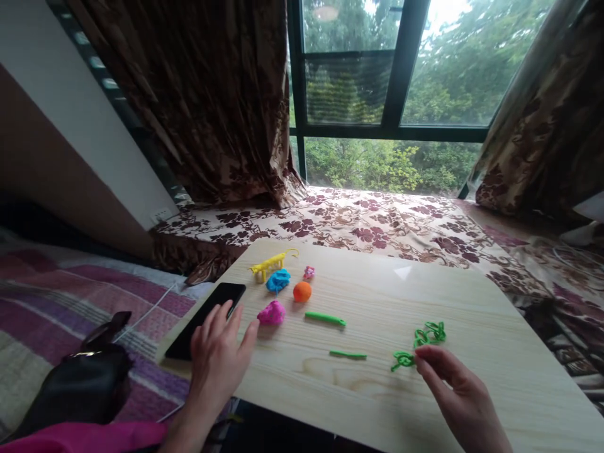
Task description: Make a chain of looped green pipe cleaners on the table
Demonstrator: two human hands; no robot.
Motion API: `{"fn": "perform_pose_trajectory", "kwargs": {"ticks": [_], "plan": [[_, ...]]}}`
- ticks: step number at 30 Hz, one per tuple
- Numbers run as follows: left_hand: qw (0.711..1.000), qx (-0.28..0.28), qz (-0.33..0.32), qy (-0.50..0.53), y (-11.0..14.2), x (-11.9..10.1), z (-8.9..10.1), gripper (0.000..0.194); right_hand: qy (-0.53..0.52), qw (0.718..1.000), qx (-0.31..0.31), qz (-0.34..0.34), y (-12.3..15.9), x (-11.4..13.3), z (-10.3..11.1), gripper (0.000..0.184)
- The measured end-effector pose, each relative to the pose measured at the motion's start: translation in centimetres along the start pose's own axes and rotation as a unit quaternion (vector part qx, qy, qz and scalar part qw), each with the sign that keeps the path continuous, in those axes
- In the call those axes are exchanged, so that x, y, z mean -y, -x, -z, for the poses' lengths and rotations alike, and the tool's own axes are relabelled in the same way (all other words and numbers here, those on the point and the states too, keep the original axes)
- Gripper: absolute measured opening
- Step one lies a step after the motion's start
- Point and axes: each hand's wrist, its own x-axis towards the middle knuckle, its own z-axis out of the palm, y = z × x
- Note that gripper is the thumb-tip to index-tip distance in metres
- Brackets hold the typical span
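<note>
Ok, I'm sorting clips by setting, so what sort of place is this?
Probably a bedroom or similar room in a home: there's a striped cover like bedding, long patterned curtains, and a window seat draped in floral cloth.

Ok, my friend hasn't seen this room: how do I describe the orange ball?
Before the window stands a pale table. On it, right of the black flat device, is a group of coloured pieces. The orange ball, between a small pink piece and a green strip, is the only round one.
</note>
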Motion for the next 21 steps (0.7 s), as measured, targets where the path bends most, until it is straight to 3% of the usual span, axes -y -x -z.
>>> {"fn": "perform_pose_trajectory", "kwargs": {"ticks": [2,4,7,9,11,13,16,19,21], "plan": [[0.995,0.012,0.043,-0.094,0.1,3.4,-0.1,0.045,0.007,1.0,-0.001,0.0,0.1,-0.1,-0.1,0.026],[0.987,0.037,0.063,-0.146,0.3,5.3,-0.3,0.045,0.012,1.0,-0.001,0.0,0.2,-0.2,-0.2,0.027],[0.983,0.057,0.069,-0.16,0.2,6.0,-0.1,0.045,0.014,1.0,-0.008,-0.001,0.3,-0.2,-0.2,0.028],[0.988,0.032,0.067,-0.133,-0.1,5.1,0.4,0.045,0.006,1.0,-0.015,-0.008,0.4,-0.3,-0.1,0.029],[0.997,-0.005,0.048,-0.066,-0.1,3.0,1.1,0.044,-0.007,1.0,-0.017,-0.02,0.5,-0.5,0.1,0.03],[0.999,-0.019,0.002,0.043,0.2,-0.5,1.7,0.038,-0.021,0.999,-0.012,-0.032,0.6,-0.7,0.2,0.032],[0.967,0.053,-0.1,0.226,1.6,-7.4,2.4,0.029,-0.039,0.999,-0.002,-0.038,0.6,-0.8,0.2,0.031],[0.92,0.147,-0.147,0.332,2.9,-13.9,2.5,0.025,-0.054,0.998,0.009,-0.028,0.5,-0.2,0.2,0.027],[0.895,0.184,-0.161,0.372,3.3,-16.9,2.2,0.024,-0.072,0.997,0.012,-0.014,0.5,0.6,0.3,0.023]]}}
